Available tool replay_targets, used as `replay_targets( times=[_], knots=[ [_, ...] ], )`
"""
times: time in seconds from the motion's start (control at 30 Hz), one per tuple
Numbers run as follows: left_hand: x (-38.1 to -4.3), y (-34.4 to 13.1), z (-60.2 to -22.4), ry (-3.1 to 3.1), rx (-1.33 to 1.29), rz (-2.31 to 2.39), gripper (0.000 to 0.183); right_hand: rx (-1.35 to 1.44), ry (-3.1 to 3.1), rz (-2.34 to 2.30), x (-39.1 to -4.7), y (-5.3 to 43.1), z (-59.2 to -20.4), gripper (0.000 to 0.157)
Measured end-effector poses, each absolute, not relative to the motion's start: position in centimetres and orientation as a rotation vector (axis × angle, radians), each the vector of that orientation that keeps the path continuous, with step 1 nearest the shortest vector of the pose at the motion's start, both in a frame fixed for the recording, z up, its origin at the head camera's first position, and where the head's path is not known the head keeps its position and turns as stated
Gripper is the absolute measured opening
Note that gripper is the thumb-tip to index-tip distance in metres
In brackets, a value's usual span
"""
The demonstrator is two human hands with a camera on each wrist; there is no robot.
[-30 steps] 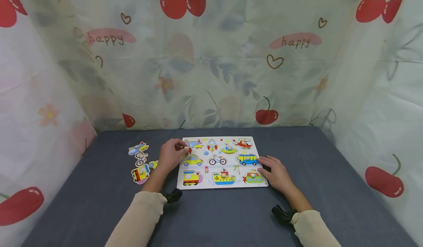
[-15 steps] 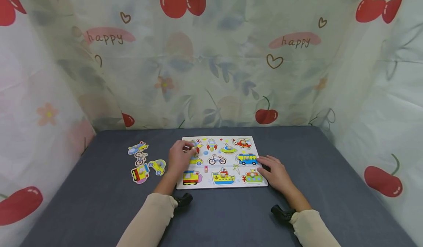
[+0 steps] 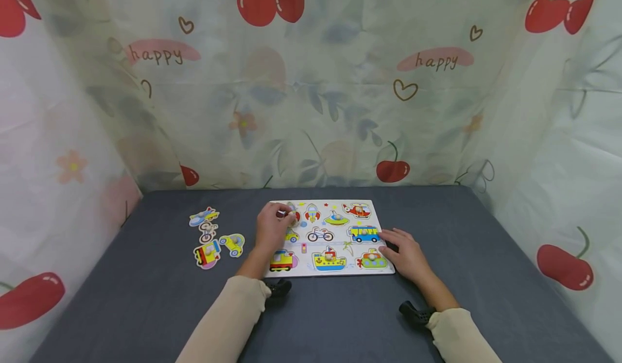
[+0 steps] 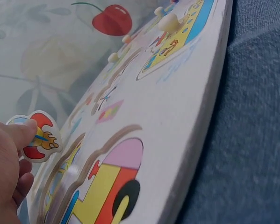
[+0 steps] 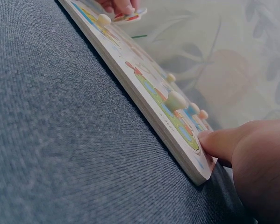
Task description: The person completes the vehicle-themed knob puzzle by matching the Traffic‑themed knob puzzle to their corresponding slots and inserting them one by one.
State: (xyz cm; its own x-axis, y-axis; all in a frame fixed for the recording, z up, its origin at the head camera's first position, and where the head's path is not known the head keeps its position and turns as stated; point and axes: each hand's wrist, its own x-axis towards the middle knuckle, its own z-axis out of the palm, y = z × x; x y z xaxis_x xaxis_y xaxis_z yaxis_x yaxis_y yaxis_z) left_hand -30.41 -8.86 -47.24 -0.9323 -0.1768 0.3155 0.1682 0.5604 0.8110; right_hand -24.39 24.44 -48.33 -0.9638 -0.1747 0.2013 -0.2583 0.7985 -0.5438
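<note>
Left hand, left wrist view: the left hand (image 4: 4, 170) clamps its thumb on a rocket piece (image 4: 44, 136), which tilts, with its red fins and flame facing out.
Puzzle board, left wrist view: the white puzzle board (image 4: 182, 100) has the train recess (image 4: 109, 189) near the hand, and the knobbed boat (image 4: 189, 32) sits farther along.
Rocket piece, head view: it is at the left hand's fingertips, over the board's upper left part, just left of the rocket recess (image 3: 312, 213).
Right hand, head view: the right hand (image 3: 408, 255) has its fingers slightly apart, tips at the board's right edge beside the bus (image 3: 364, 234) and submarine (image 3: 372, 259).
Loose pieces, head view: the airplane piece (image 3: 204, 217), bicycle piece (image 3: 208, 233), train piece (image 3: 207, 255) and car piece (image 3: 232, 245) lie clustered on the dark cloth (image 3: 340, 320), left of the board.
Near corner, right wrist view: one digit of the right hand touches the board next to the submarine; its other fingers are hidden.
Far end, right wrist view: the left hand holds the rocket piece beyond the boat; I cannot tell whether it touches the board.
</note>
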Motion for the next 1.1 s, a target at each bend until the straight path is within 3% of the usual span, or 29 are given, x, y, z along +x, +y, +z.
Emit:
replay_targets(
  times=[1.1],
  knots=[
    [-32.2,-5.3,-47.0,-2.529,-0.079,-1.273,0.012,0.351,-2.832,0.920,-24.3,24.4,-48.7,0.044]
  ],
)
